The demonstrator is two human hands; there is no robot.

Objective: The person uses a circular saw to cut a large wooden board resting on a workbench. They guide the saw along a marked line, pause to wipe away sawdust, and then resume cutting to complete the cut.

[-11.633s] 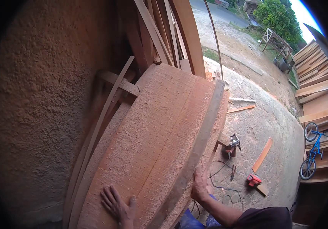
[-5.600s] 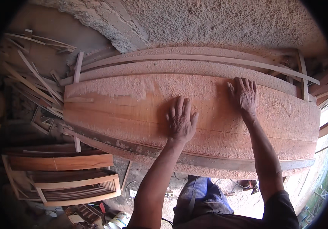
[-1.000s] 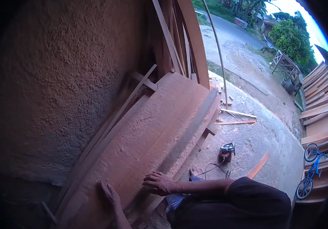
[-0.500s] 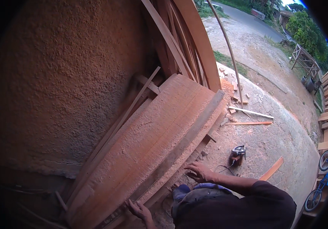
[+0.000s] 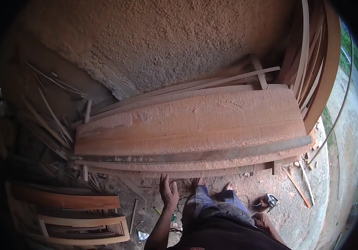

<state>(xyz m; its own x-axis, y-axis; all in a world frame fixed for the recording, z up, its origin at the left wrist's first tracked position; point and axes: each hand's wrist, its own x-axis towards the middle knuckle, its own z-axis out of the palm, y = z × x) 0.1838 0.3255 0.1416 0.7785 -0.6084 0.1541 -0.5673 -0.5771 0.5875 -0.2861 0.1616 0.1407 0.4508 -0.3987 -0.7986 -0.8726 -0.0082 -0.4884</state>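
A wide reddish wooden plank (image 5: 195, 121), dusted with sawdust, lies across the scene in front of me. Along its near side runs a long grey-brown wooden strip (image 5: 187, 156). My left hand (image 5: 169, 192) is raised just short of the plank's near edge, fingers apart and nothing in them. At my right hip, my right forearm and hand (image 5: 266, 225) hang low; the fingers cannot be made out. Near it on the ground rests a corded power tool (image 5: 267, 201) with a shiny metal guard, possibly a circular saw.
A rough wall (image 5: 179, 46) stands behind the plank. Tall curved boards (image 5: 327, 71) lean at the far right. Framed wooden pieces (image 5: 83, 239) lie at lower left. Loose sticks (image 5: 296, 187) and offcuts are on the ground; a drill-like tool (image 5: 3, 121) shows dimly at far left.
My view has swung left, so the plank now lies nearly level across it. My right hand has drawn back from beside the plank to my hip; the left stays near its edge.
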